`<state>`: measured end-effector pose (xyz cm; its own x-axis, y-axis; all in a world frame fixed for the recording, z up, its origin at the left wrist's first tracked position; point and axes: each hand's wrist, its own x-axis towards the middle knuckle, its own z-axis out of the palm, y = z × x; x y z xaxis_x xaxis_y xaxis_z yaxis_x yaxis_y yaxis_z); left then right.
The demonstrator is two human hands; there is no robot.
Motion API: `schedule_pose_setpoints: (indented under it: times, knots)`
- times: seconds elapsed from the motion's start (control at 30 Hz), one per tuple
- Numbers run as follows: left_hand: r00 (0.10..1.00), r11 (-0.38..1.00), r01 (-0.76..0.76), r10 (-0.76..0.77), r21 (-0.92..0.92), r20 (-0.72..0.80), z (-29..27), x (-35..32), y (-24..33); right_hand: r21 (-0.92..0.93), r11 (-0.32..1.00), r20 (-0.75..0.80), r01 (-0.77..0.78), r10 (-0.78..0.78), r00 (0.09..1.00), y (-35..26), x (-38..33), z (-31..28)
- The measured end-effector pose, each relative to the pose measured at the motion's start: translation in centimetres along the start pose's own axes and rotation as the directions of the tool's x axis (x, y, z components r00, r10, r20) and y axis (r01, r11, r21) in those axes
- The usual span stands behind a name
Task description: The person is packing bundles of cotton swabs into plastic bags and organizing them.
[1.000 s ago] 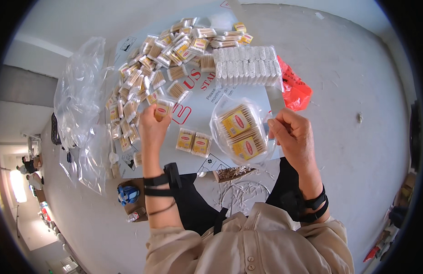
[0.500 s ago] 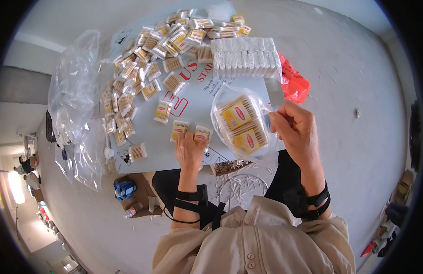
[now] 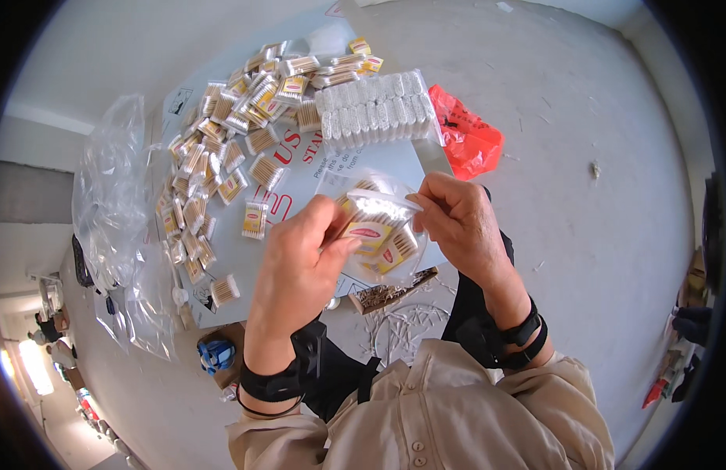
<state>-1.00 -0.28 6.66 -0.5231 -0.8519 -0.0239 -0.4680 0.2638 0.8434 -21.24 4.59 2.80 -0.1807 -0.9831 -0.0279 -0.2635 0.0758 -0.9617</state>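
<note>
My left hand (image 3: 296,247) is closed, thumb and fingers pinching small packs of cotton swabs (image 3: 367,232) with yellow labels at the mouth of a clear plastic bag (image 3: 402,272). My right hand (image 3: 461,223) pinches the bag's edge on the other side. More swab packs show through the film inside the bag; glare and my fingers hide how many. A lone swab pack (image 3: 254,218) lies on the table beyond my left hand, and another pack (image 3: 225,290) rests near the table's near left corner.
A heap of swab packs (image 3: 214,157) covers the table's (image 3: 300,176) far left. A wrapped block of white bundles (image 3: 378,110) stands at the far right beside a red plastic bag (image 3: 466,137). Clear plastic sheeting (image 3: 116,211) hangs at the left. Below is an open carton (image 3: 390,291).
My left hand has lifted two swab packs off the table and brought them right, to the bag. My right hand has moved left with the bag's edge. The view has shifted.
</note>
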Motion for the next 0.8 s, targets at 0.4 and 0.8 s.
schedule_pose_setpoints:
  times: [0.4, 0.8]
  knots:
    - [0.891, 0.977, 0.048, -0.136, 0.208, 0.434, -0.8, 2.4, -0.1, 0.068, 0.997, 0.006, -0.029, 0.028, 1.000, 0.3, -0.1, -0.7]
    - [0.908, 0.995, -0.023, 0.063, 0.100, -0.414, -1.8, 0.8, -1.9, 0.061, 0.998, -0.033, -0.028, 0.030, 0.999, 0.6, -0.4, -0.6]
